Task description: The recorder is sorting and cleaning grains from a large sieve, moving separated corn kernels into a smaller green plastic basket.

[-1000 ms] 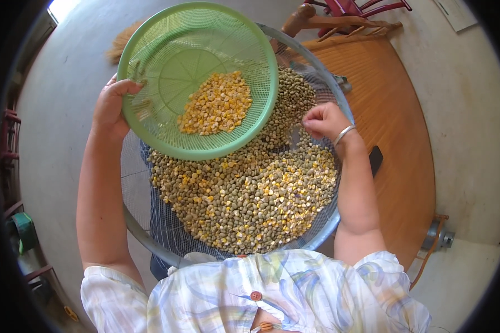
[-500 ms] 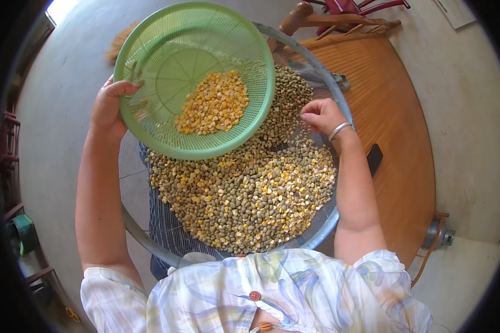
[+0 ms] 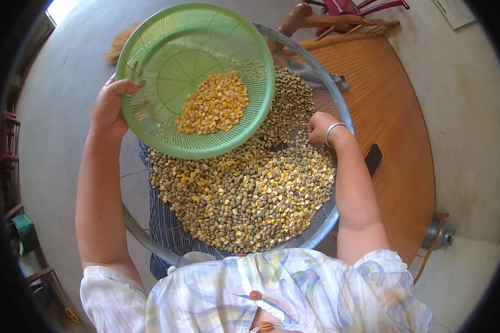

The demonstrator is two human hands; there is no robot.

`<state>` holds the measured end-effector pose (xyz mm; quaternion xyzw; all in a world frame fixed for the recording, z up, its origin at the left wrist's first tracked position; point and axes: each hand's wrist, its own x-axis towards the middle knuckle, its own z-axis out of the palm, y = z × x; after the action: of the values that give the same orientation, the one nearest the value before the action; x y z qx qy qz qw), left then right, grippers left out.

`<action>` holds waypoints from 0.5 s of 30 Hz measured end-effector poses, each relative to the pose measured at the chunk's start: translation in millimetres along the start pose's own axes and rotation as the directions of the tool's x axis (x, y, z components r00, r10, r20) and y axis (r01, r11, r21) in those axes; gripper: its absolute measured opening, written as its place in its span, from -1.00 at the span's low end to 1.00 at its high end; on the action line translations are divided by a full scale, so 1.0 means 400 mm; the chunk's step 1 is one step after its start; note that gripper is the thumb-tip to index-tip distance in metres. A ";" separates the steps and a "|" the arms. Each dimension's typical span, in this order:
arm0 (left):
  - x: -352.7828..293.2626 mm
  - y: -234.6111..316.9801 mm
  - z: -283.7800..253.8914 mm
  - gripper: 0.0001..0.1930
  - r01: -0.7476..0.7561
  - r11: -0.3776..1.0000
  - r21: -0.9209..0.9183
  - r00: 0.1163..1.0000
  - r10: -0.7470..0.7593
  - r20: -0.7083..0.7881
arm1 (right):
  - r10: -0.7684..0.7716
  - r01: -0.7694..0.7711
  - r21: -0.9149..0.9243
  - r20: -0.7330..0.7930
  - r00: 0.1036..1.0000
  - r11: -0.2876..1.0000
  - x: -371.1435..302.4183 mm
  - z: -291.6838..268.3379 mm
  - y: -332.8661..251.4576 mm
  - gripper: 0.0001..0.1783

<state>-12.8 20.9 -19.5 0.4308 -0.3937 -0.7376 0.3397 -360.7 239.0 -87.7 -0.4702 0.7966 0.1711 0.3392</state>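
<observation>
My left hand (image 3: 109,106) grips the left rim of a round green plastic colander (image 3: 186,150), thumb over the edge. The colander tilts toward me, and a heap of yellow corn-like kernels (image 3: 214,102) rests in it. Beneath it is a large round mesh sieve (image 3: 342,108) with a grey rim. A wide spread of greenish-brown beans (image 3: 233,205), mixed with yellow kernels, covers much of its mesh. My right hand (image 3: 321,129), with a bangle at the wrist, is closed just above the beans near the sieve's right side. Its fingertips are hidden, so what it holds does not show.
A wooden tabletop (image 3: 391,105) lies to the right under the sieve's edge, with a dark phone (image 3: 374,159) on it. A wooden piece (image 3: 330,21) and a red chair (image 3: 339,6) stand at the far right. A broom head (image 3: 121,44) shows behind the colander.
My right hand has turned and curled, moving slightly right and down; its pinched fingertips no longer show. The left hand and colander have hardly moved.
</observation>
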 end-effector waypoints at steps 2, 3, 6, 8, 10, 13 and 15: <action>0.001 0.000 -0.001 -0.54 -0.001 1.000 -0.005 1.000 0.001 0.025 | -0.031 0.031 0.015 0.017 0.999 0.999 -0.004 -0.006 0.010 -0.91; 0.002 0.000 -0.001 -0.54 0.000 1.000 -0.009 0.999 0.001 0.053 | -0.060 0.059 0.031 0.034 0.998 0.998 -0.007 -0.009 0.013 -0.92; 0.004 -0.010 -0.006 -0.54 0.006 1.000 0.000 1.000 -0.006 0.001 | -0.237 0.186 0.822 -0.064 0.969 0.538 -0.048 -0.036 -0.013 -0.90; -0.002 -0.005 -0.004 -0.54 0.011 1.000 -0.003 1.000 -0.011 -0.002 | -0.255 0.268 0.883 -0.177 0.950 0.386 -0.085 -0.067 -0.060 -0.91; -0.009 -0.003 -0.003 -0.54 0.015 1.000 -0.006 1.000 -0.015 -0.007 | -0.255 0.349 0.910 -0.291 0.922 0.224 -0.081 -0.064 -0.065 -0.92; -0.005 -0.003 0.006 -0.54 0.025 1.000 -0.012 0.999 -0.025 -0.042 | -0.200 0.332 0.520 -0.293 0.935 0.787 -0.012 -0.003 -0.007 -0.87; -0.002 -0.002 0.000 -0.54 0.021 1.000 -0.018 1.000 -0.021 -0.009 | -0.170 0.262 0.425 -0.242 0.955 0.866 -0.002 0.003 0.004 -0.86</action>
<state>-12.6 21.9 -20.1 0.4350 -0.3808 -0.7428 0.3375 -361.3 241.1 -88.1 -0.4793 0.7860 -0.1057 0.3759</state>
